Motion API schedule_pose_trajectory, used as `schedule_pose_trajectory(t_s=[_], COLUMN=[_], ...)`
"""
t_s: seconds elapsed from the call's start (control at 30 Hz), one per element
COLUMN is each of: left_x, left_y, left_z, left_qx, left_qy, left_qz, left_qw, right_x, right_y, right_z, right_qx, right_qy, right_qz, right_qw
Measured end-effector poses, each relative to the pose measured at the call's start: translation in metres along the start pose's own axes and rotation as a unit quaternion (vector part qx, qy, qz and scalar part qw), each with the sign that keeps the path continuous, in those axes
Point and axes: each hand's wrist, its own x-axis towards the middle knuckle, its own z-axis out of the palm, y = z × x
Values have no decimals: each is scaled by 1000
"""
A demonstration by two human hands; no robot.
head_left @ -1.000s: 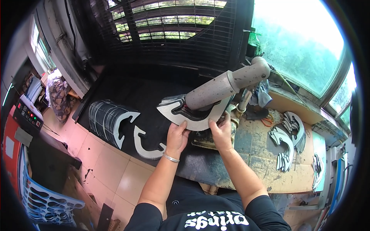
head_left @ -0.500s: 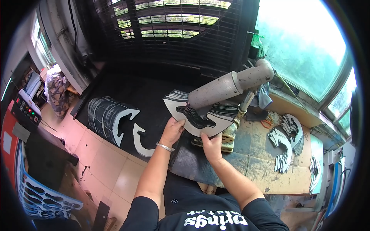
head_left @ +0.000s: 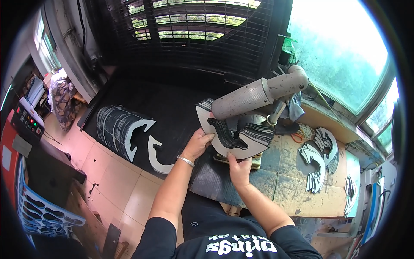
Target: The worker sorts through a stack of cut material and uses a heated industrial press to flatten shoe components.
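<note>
Both my hands grip a stack of curved cut-out sheet pieces (head_left: 235, 152), horseshoe-shaped, white on the front face with dark layered edges. My left hand (head_left: 198, 144), a bracelet on its wrist, is closed on the stack's lower left side. My right hand (head_left: 239, 169) pinches the lower edge, thumb on the white face; its other fingers are hidden behind. The stack is tilted beside a grey metal cylinder arm (head_left: 241, 99). On the black surface to the left lie a thick stack of similar pieces (head_left: 123, 130) and a single white hooked piece (head_left: 156, 160).
Beneath my held stack, a machine base (head_left: 257, 161) partly shows. Fanned piles of curved pieces (head_left: 317, 169) lie on the worn cardboard (head_left: 276, 190) at right, near orange-handled scissors (head_left: 296, 137). A control panel (head_left: 28, 118) stands far left, above a blue perforated sheet (head_left: 45, 213).
My hands have shifted the stack a little to the right and down, turning it slightly. Its inner layered edges show more widely now.
</note>
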Motion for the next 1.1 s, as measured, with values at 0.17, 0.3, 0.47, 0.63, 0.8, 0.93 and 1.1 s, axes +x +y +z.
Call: schedule_pose_trajectory(t_s=[0.17, 0.3, 0.47, 0.63, 0.8, 0.93, 1.1], left_x=[1, -1, -2, -2, -2, -4, -10], left_y=[-5, -7, -15, -26, -31, -27, -13], left_z=[7, 12, 14, 9, 14, 9, 9], left_qx=[3, 14, 25, 52, 64, 89, 86], left_qy=[-10, -19, -30, -40, -40, -28, -8], left_qz=[-15, -29, -44, -61, -55, -62, -51], left_qw=[1000, 999, 998, 996, 996, 994, 995], right_x=[-6, -12, -19, -25, -28, -27, -23], right_y=[6, 4, 1, -1, 5, 7, 7], right_z=[-11, -16, -22, -28, -34, -32, -25], right_qx=[3, -14, -12, -23, -14, -32, -43], right_qy=[-3, -2, 11, 16, 25, 16, -7], right_qz=[21, 12, -2, 4, 2, -1, -2], right_qw=[1000, 1000, 1000, 1000, 1000, 999, 999])
